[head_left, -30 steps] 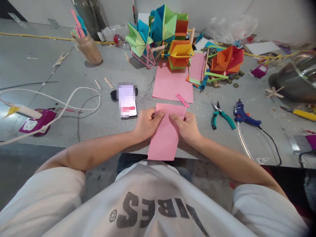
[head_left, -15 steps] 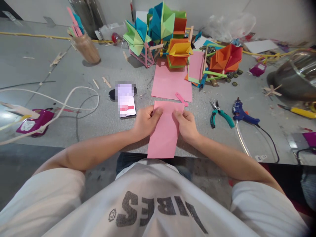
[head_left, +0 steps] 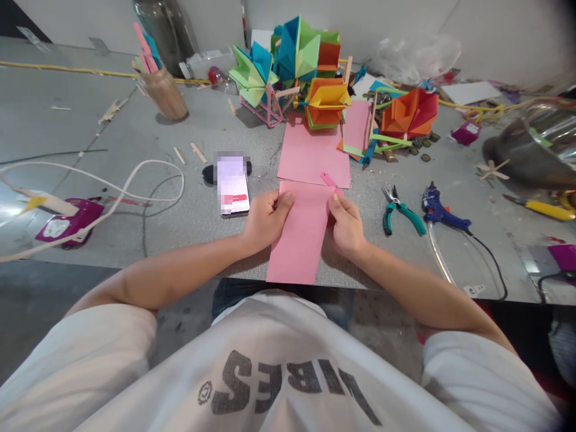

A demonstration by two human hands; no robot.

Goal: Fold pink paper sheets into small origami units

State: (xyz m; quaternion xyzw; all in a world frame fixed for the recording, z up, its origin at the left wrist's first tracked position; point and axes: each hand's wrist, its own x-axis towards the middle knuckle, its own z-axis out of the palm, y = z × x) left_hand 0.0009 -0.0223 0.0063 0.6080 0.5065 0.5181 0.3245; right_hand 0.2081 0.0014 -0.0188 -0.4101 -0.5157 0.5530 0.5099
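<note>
A strip of pink paper (head_left: 297, 240) lies at the front edge of the table, between my two hands. My left hand (head_left: 269, 222) is closed on its upper left side, the thumb flat on top. At the upper right edge, my right hand (head_left: 346, 223) pinches the paper between thumb and bent fingers. Just beyond it is a larger pink sheet (head_left: 310, 157), and a small pink stick (head_left: 328, 179) rests across that sheet's near edge, partly covered by the paper I hold.
A phone (head_left: 234, 191) lies left of my hands. To the right are teal-handled pliers (head_left: 402, 213) and a blue glue gun (head_left: 443, 209). Folded paper shapes (head_left: 297, 51) stand at the back, near a cup of sticks (head_left: 164, 96). A steel pot (head_left: 517, 141) is far right.
My right thumb has slid outward to the paper's right edge. My left hand keeps its hold. The whole view has shifted slightly.
</note>
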